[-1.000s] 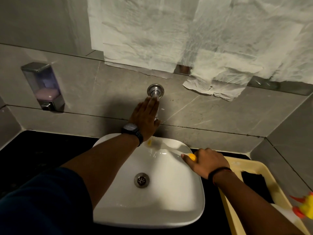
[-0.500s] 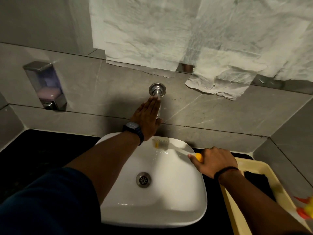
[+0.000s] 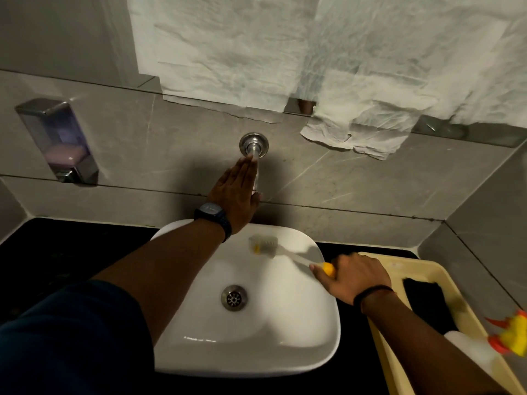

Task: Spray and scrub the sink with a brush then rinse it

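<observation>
A white basin (image 3: 285,332) with a metal drain (image 3: 234,297) sits on a black counter. My left hand (image 3: 236,192) lies flat, fingers together, along the chrome wall tap (image 3: 253,145). My right hand (image 3: 352,276) grips the yellow end of a brush handle at the basin's right rim. The white bristle head of the brush (image 3: 263,243) hovers over the far inner wall of the basin, below the tap. A spray bottle (image 3: 507,333) with a yellow and orange head lies at the right edge.
A cream plastic tray (image 3: 425,267) holding a black cloth (image 3: 427,303) stands right of the basin. A soap dispenser (image 3: 61,141) hangs on the grey tiled wall at left. Crumpled white paper (image 3: 285,52) covers the mirror above. The black counter (image 3: 57,252) extends left.
My right hand has drawn back to the right and the brush head has shifted rightward along the basin's far wall. My left hand stays on the tap.
</observation>
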